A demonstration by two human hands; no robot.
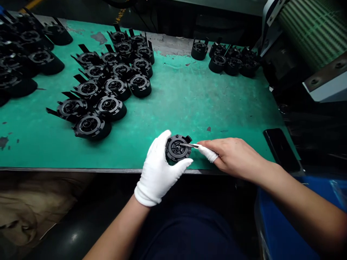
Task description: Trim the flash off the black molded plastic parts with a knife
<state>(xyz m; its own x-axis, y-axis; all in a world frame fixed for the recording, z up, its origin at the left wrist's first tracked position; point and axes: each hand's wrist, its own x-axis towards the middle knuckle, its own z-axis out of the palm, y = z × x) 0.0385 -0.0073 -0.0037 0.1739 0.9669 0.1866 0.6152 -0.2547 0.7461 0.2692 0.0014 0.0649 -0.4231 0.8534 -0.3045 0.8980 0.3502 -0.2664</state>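
Fiddly work on a round, ridged black plastic part (pixel 175 151)

Head view: cupping that part by its rim in the white-gloved left hand (pixel 159 171), grip curled snug, near the front edge of the green-topped bench (pixel 195 103). Pinching a thin, pointed silver metal tool (pixel 193 146) in the mostly bare right hand (pixel 233 153), aiming at the centre; can't tell if touching. Looks like mid-detailing, so probably calls for steady holding and tiny tip moves.

Black round plastic housings (pixel 140 88) stand upper left and upper right on the green flat tabletop (pixel 187 99); a black disc-shaped plastic part (pixel 176 151) is just below centre; a black rectangular phone (pixel 282 148) lies right, a blue boxy container (pixel 272 224) lower right.
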